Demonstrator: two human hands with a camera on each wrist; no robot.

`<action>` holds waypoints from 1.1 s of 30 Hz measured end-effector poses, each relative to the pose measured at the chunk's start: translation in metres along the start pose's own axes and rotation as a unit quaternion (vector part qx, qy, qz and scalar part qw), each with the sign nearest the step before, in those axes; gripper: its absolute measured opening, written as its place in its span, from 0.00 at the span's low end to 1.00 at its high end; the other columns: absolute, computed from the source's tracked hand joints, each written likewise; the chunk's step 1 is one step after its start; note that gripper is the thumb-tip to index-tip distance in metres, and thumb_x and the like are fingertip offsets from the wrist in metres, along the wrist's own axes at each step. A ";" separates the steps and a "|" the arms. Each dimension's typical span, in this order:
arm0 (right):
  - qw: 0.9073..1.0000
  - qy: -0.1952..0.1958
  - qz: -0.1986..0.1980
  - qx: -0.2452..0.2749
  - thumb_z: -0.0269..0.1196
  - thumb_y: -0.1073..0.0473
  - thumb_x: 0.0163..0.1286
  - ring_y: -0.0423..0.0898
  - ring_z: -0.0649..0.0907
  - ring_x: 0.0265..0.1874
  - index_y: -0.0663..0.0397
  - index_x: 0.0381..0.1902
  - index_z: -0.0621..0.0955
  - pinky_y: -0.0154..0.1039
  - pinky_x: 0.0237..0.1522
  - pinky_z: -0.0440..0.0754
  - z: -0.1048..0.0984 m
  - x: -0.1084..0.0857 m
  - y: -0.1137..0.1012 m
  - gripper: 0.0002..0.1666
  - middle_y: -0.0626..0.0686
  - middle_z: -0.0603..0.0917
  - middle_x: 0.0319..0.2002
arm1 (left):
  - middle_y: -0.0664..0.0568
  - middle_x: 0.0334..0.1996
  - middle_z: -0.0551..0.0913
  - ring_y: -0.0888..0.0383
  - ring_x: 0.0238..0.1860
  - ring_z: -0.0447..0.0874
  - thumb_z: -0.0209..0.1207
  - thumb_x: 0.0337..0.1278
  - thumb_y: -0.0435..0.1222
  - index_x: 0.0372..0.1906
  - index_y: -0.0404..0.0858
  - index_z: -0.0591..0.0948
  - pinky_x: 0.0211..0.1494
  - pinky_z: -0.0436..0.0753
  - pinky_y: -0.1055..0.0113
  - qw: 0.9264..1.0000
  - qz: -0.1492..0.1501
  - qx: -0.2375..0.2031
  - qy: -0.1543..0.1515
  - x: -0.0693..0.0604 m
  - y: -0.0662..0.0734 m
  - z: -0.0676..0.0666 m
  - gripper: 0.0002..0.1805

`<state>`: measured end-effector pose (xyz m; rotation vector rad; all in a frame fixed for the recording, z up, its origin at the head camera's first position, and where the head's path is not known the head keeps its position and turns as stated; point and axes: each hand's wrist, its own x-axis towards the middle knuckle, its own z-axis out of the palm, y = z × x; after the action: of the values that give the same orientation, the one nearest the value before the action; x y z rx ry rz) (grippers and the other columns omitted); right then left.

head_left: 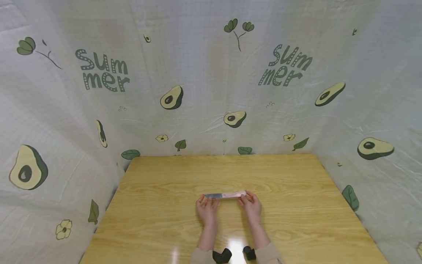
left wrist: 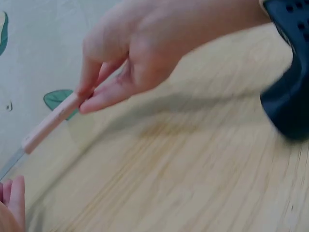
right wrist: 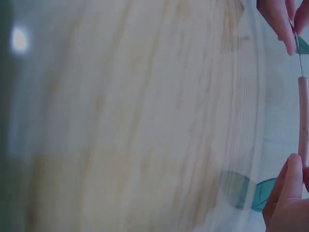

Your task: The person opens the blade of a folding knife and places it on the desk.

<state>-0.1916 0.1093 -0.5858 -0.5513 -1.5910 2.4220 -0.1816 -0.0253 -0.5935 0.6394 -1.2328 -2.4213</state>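
Observation:
A knife point(head_left: 230, 195) with a pale pink handle and a narrow grey blade is held level, crosswise above the table. My left hand point(head_left: 207, 212) pinches it by the blade near the tip. At the other end my right hand point(head_left: 252, 209) holds the handle's butt between thumb and fingers. In the left wrist view, the right hand point(left wrist: 140, 53) grips the pink handle point(left wrist: 50, 123), and only some fingers of the left hand point(left wrist: 13, 205) show in the corner. The right wrist view shows the handle point(right wrist: 302, 121) nearly edge-on at its border.
The wooden table point(head_left: 158, 220) spreads around both hands, with glare near its front edge. A pale cloth point(head_left: 204, 66) printed with avocados, leaves and lettering hangs behind it and along both sides. Black wrist mounts point(head_left: 222, 255) sit by the sleeves.

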 end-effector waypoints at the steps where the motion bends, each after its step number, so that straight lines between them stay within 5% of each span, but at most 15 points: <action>1: 1.000 -0.002 0.000 -0.010 0.55 0.78 0.67 0.37 0.83 0.28 0.83 0.59 0.66 0.30 0.40 0.86 -0.001 0.000 -0.001 0.23 0.55 0.76 0.33 | 0.39 0.42 0.71 0.57 0.37 0.80 0.50 0.66 0.22 0.63 0.23 0.60 0.48 0.87 0.59 1.000 -0.001 0.010 -0.002 0.001 0.000 -0.002 0.23; 10: 0.992 -0.038 0.026 -0.114 0.59 0.74 0.66 0.41 0.84 0.36 0.83 0.61 0.67 0.38 0.48 0.86 -0.012 0.006 -0.009 0.27 0.61 0.79 0.42 | 0.39 0.39 0.78 0.52 0.38 0.83 0.55 0.63 0.26 0.63 0.24 0.66 0.42 0.89 0.61 0.992 -0.014 0.119 -0.038 0.008 0.007 -0.015 0.25; 19: 0.964 -0.072 0.023 -0.254 0.62 0.72 0.62 0.52 0.80 0.46 0.82 0.63 0.66 0.34 0.45 0.85 -0.014 0.003 -0.012 0.33 0.71 0.76 0.51 | 0.36 0.35 0.79 0.49 0.33 0.85 0.53 0.58 0.21 0.66 0.19 0.61 0.38 0.89 0.58 0.978 -0.027 0.191 -0.074 0.010 0.017 -0.018 0.30; 24: 0.948 -0.088 0.012 -0.306 0.62 0.71 0.60 0.57 0.78 0.49 0.81 0.63 0.66 0.36 0.45 0.84 -0.017 0.004 -0.012 0.35 0.72 0.75 0.53 | 0.32 0.37 0.79 0.43 0.38 0.85 0.53 0.56 0.21 0.67 0.17 0.59 0.44 0.88 0.53 0.966 -0.049 0.230 -0.111 0.002 0.039 -0.016 0.33; 33: 0.926 -0.118 -0.038 -0.358 0.63 0.71 0.55 0.67 0.73 0.57 0.85 0.59 0.68 0.54 0.60 0.75 -0.020 0.007 -0.011 0.35 0.78 0.74 0.55 | 0.34 0.34 0.83 0.57 0.28 0.85 0.58 0.53 0.21 0.68 0.17 0.56 0.33 0.89 0.64 0.937 -0.067 0.305 -0.158 0.025 0.027 -0.022 0.38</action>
<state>-0.1906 0.1328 -0.5841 -0.2843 -2.5536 1.8419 -0.1878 -0.0669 -0.5885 0.5085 -2.1803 -2.2930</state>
